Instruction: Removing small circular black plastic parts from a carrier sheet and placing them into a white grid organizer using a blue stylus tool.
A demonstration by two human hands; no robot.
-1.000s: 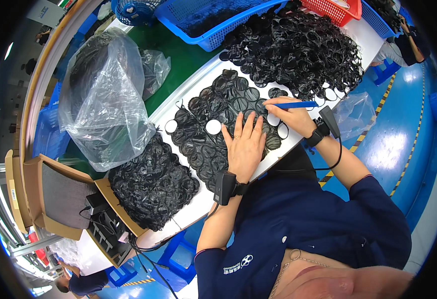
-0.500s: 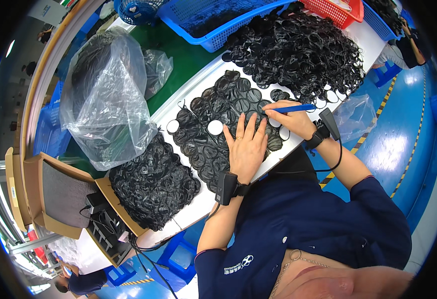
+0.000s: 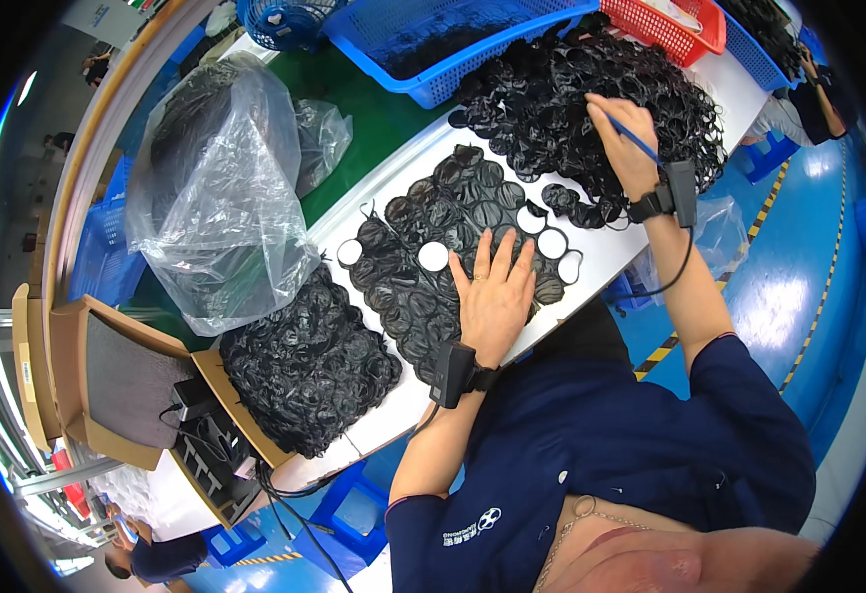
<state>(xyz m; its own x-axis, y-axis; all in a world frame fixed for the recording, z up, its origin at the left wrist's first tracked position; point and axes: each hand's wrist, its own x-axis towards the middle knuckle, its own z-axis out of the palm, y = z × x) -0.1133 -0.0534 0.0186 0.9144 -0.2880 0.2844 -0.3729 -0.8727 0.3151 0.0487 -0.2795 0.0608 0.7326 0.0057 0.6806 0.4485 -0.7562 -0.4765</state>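
My left hand [image 3: 493, 308] lies with spread fingers on a flat layer of thin black rings [image 3: 418, 316] on the white table. White table shows through several rings, as in one round gap [image 3: 433, 257] left of my fingers. My right hand [image 3: 628, 158] grips a slim blue pen-like tool [image 3: 638, 141] and reaches over the large loose heap of black rings [image 3: 532, 109] at the far right. Its fingertips are at the heap; whether they pinch a ring I cannot make out. A few overlapping rings [image 3: 576, 206] lie between the layer and the heap.
Another dense pile of black rings [image 3: 304, 366] sits at left, beside an open cardboard box [image 3: 127, 381] with cables. A clear plastic bag [image 3: 225, 217] stands behind it. Blue [image 3: 443, 84] and red baskets [image 3: 675, 38] line the far side. Cables trail from both wrist devices.
My right hand has moved from the ring layer up and right to the loose heap, still gripping the blue tool. More bare round gaps show in the layer's right side. My left hand stays put.
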